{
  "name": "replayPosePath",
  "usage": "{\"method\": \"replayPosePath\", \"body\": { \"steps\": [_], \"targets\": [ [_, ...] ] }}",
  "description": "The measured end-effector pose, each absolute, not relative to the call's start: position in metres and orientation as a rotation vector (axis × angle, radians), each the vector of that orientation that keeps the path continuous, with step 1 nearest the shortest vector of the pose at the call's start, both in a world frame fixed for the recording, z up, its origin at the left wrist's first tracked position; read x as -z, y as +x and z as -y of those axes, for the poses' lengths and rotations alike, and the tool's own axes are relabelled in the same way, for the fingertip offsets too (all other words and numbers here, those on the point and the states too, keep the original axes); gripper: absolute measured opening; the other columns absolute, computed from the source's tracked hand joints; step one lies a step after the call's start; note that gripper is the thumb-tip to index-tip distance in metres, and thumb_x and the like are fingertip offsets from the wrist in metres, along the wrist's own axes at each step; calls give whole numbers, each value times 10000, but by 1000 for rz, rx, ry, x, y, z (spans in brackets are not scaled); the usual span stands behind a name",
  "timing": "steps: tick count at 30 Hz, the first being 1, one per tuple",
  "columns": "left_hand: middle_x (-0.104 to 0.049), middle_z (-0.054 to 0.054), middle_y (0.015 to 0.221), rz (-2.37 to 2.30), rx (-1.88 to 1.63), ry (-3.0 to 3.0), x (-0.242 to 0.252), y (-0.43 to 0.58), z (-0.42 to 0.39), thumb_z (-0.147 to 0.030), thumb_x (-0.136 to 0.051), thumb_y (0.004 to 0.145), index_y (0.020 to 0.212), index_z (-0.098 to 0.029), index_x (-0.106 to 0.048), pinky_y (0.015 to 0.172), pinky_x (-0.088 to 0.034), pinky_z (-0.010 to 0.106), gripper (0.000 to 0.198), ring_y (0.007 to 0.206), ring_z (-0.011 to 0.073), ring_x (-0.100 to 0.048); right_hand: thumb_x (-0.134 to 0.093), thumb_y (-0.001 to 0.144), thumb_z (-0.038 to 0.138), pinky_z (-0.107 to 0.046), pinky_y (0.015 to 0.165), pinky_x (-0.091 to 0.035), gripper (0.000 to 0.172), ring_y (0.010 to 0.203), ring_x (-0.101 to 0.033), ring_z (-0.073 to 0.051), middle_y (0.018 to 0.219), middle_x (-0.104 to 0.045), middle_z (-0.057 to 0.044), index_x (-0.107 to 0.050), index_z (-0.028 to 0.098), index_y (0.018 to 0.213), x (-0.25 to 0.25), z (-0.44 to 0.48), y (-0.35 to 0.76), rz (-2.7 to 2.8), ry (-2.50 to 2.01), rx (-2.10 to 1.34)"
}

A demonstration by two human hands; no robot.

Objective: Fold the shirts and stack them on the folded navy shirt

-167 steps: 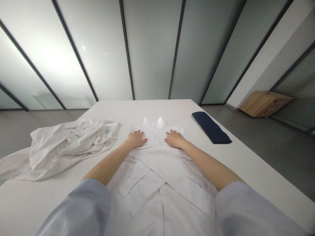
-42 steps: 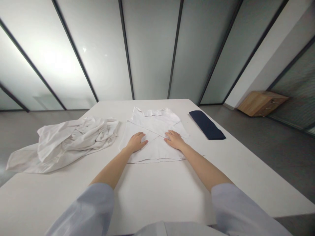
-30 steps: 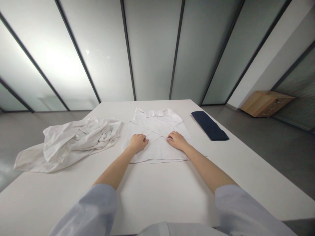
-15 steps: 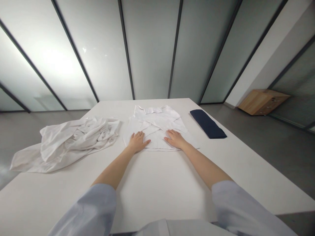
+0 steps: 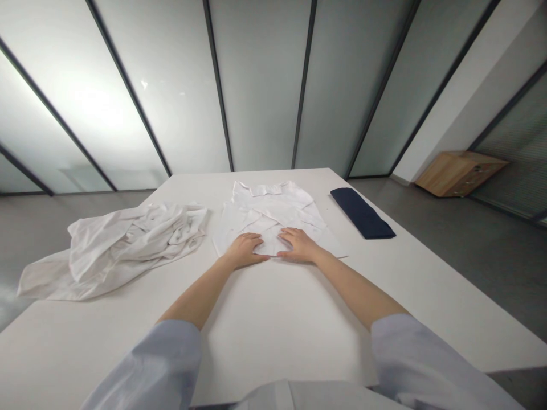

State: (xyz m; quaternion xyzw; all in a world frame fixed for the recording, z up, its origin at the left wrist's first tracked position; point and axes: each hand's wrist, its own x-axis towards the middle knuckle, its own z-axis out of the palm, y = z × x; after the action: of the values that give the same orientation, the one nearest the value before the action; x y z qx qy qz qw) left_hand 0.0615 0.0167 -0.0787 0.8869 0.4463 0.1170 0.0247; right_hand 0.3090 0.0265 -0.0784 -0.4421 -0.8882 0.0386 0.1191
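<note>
A white shirt (image 5: 277,212) lies folded face-down or flat in front of me, its collar-like end away from me and its sleeves crossed over the middle. My left hand (image 5: 245,250) rests on the left part of its near edge, fingers on top of the cloth and thumb along the edge. Opposite it, my right hand (image 5: 298,246) lies in the same way, thumb stretched toward the left thumb. Both hands have thumb and fingers apart. Whether cloth lies beneath the thumbs or over them, I cannot tell.
A crumpled heap of white cloth (image 5: 137,242) lies on the left of the white table (image 5: 282,324). At the right edge sits a folded dark navy cloth (image 5: 361,212). Beyond are frosted glass panels (image 5: 260,85) and a wooden cabinet (image 5: 455,173) on the floor.
Both hands have slid inward and toward me, from lying flat on the shirt to its near edge. The thumbs are now close together at that edge.
</note>
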Motion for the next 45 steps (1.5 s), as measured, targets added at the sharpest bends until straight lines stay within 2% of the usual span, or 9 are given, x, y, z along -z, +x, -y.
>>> {"method": "replayPosePath", "body": {
  "steps": [3,6,8,11,16,27,36,39,45],
  "targets": [
    [-679,87,1134,-1382,-360,2739,78,66,-17,-518,-530,857,1067,-223,-667,983,-422,341,387,1094,227,-606,-652,700,674,-431,1074,-319,781,1298,-432,-309,1403,-488,-161,-580,169,1291,75,-20,300,2628,-1216,-123],
    [-695,70,1078,-1482,-300,2696,76,68,-16,-333,-543,853,1060,-234,-661,928,-450,326,258,1036,215,-628,-630,788,526,-386,1047,-346,580,1242,-492,-272,1347,-548,-138,-610,178,1251,72,-19,296,2650,-1192,-127],
    [-688,60,1105,-1529,-254,2684,74,68,-16,-226,-534,818,1075,-237,-653,922,-451,322,283,1045,211,-620,-609,814,358,-356,1033,-353,438,1210,-519,-242,1302,-588,-107,-628,197,1221,71,-21,297,2648,-1205,-110],
    [-663,53,1167,-1579,-247,2681,70,67,-15,-139,-508,774,1110,-232,-638,952,-432,332,372,1096,213,-585,-578,776,184,-354,1026,-351,442,1204,-520,-228,1284,-605,-83,-628,205,1214,70,-26,305,2631,-1255,-85],
    [-626,69,1197,-1817,-350,2610,65,61,-18,-110,-506,759,1135,-222,-624,932,-434,355,410,1109,236,-553,-537,766,114,-350,990,-370,442,1161,-543,-225,1249,-627,-79,-632,200,1189,69,-32,316,2555,-1451,-45],
    [-653,90,1092,-2344,-629,2210,57,23,-31,-148,-477,791,1064,-221,-636,893,-411,384,324,1059,268,-577,-525,811,163,-364,916,-408,383,1087,-571,-254,1199,-647,-94,-635,201,1175,62,-44,342,2270,-1805,139],
    [-692,74,1052,-2288,-966,1881,62,10,-39,-183,-447,799,1127,-203,-606,789,-426,309,365,983,240,-617,-427,919,266,-336,830,-431,322,992,-630,-249,1122,-687,-101,-623,210,1167,61,-43,345,2152,-1909,155],
    [-696,60,917,-2259,-921,1920,63,12,-40,-313,-415,866,1000,-198,-642,727,-404,276,287,882,210,-617,-365,958,310,-313,819,-428,345,984,-634,-233,1094,-697,-90,-611,218,1180,64,-43,342,2193,-1903,108],
    [-655,71,732,-2284,-691,1841,70,8,-48,-463,-284,940,731,-192,-615,588,-328,267,476,746,209,-603,-484,875,591,-350,919,-404,571,1131,-546,-282,1267,-591,-143,-563,181,1265,69,-41,340,2377,-1764,22]
  ]
}}
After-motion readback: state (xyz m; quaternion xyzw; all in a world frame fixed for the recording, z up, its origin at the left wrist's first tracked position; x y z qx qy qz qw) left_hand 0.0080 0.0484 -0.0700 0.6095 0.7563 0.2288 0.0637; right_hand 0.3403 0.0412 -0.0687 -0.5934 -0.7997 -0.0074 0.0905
